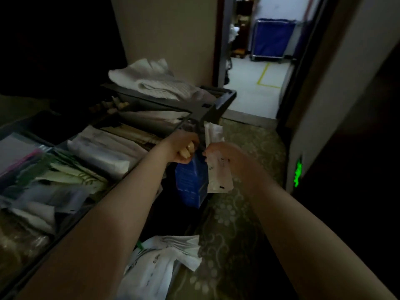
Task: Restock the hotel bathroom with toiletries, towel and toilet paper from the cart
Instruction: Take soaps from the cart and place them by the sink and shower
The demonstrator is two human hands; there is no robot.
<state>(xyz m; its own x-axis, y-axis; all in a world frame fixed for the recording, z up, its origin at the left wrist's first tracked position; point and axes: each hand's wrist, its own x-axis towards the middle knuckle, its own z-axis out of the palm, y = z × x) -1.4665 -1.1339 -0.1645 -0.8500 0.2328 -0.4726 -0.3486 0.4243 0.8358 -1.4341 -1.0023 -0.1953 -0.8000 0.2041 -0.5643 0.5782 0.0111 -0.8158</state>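
The housekeeping cart (218,105) fills the left, its top tray divided into compartments of packeted toiletries (65,174) with folded white towels (155,83) piled at the far end. My right hand (229,156) holds several white toiletry sachets (217,176) just off the cart's right side. My left hand (184,148) is curled at the cart's edge with small yellowish items (187,151) in its fingers; what they are cannot be told. A blue box (190,182) hangs below both hands.
A white bag (160,263) hangs from the cart's near side. Patterned carpet (238,213) runs to a doorway onto a lit corridor with a blue linen trolley (272,40). A dark wall panel with a green light (298,169) stands on the right.
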